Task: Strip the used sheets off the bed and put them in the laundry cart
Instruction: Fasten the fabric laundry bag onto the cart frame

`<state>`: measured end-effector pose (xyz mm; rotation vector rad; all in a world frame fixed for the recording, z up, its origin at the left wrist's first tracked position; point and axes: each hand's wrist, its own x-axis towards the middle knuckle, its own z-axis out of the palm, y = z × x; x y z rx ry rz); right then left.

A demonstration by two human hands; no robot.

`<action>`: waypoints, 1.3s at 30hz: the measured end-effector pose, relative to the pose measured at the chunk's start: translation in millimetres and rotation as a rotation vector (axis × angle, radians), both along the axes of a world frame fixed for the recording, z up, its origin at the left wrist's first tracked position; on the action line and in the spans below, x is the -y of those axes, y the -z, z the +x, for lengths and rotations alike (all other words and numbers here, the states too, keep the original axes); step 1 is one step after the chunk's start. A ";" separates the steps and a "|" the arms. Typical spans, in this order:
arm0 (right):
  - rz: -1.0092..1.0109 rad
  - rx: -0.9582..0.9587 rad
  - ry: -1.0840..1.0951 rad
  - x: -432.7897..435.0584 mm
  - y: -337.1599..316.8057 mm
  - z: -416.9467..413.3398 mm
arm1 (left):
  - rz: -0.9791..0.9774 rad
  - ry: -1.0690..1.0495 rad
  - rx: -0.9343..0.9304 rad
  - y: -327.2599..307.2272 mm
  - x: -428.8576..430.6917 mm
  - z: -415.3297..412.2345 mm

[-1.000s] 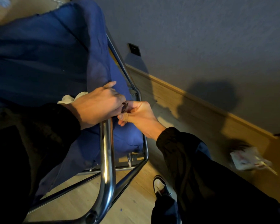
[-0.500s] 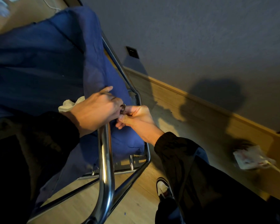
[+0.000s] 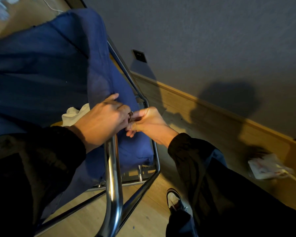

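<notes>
**Barely a change at the cart rail**

Nearest, at the bottom of the frame, a black-and-white shoe stands on the pale wood floor between two black sleeves. A shiny chrome tube rises from bottom centre to the hands at mid-frame; it is the frame of the dark blue fabric laundry cart.

Compared with a second ago, almost nothing differs. Both hands sit a little lower in the frame and are pressed closer together, at the same spot on the rail.

The left hand has its fingers curled over the blue cloth where it wraps the top of the tube, gripping it. The right hand has its fingertips bunched tight against the left knuckles, by a small dark ring-like piece. Whether they pinch that piece or the cloth edge I cannot tell.

Just behind the left wrist, a crumpled white sheet shows inside the cart. So loading looks done for that piece, and this reads as fiddling with the bag.

The cart's long axis runs from the hands toward the upper left corner of the frame. The sheet is bunched and has no clear axis.

Farther off, a crumpled white wrapper lies at lower right, and a dark wall socket sits on the grey wall.
</notes>
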<state>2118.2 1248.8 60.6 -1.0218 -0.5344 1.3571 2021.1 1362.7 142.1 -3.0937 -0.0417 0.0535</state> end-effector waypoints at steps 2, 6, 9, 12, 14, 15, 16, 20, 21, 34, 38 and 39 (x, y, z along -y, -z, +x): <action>0.000 0.043 -0.054 -3.2 -3.6 -0.6 | 0.018 0.007 -0.029 1.4 -2.4 0.5; -0.007 0.056 -0.028 -2.5 1.0 -15.3 | 0.031 0.113 -0.144 -0.9 -5.2 8.3; -0.030 -0.036 0.040 4.2 10.6 -23.8 | -0.003 0.132 -0.079 -5.6 -4.1 5.4; -0.067 -0.050 0.019 10.2 9.4 -20.6 | -0.109 -0.034 0.032 -7.1 0.0 -6.7; -0.088 0.002 -0.030 13.4 5.0 -18.2 | -0.186 -0.111 0.056 -7.7 5.1 -15.7; -0.108 0.040 -0.044 14.6 1.4 -18.7 | -0.203 -0.145 0.081 -6.7 7.4 -20.6; -0.135 0.072 -0.035 14.5 -2.2 -21.3 | -0.223 -0.183 0.106 -6.4 9.6 -25.6; -0.316 0.098 0.212 8.5 -19.9 -33.2 | -0.366 -0.355 0.260 -7.1 18.3 -46.7; -0.349 0.129 0.277 8.0 -24.3 -35.1 | -0.390 -0.415 0.307 -8.4 21.8 -51.0; -0.317 1.102 0.070 13.5 -107.6 -94.2 | -0.613 -0.967 0.277 -27.2 50.3 -115.9; -0.334 1.180 -0.136 10.6 -122.7 -121.5 | -0.774 -1.188 0.273 -45.2 62.3 -164.6; -0.335 1.203 -0.172 9.4 -126.0 -129.2 | -0.797 -1.234 0.283 -49.5 64.3 -179.1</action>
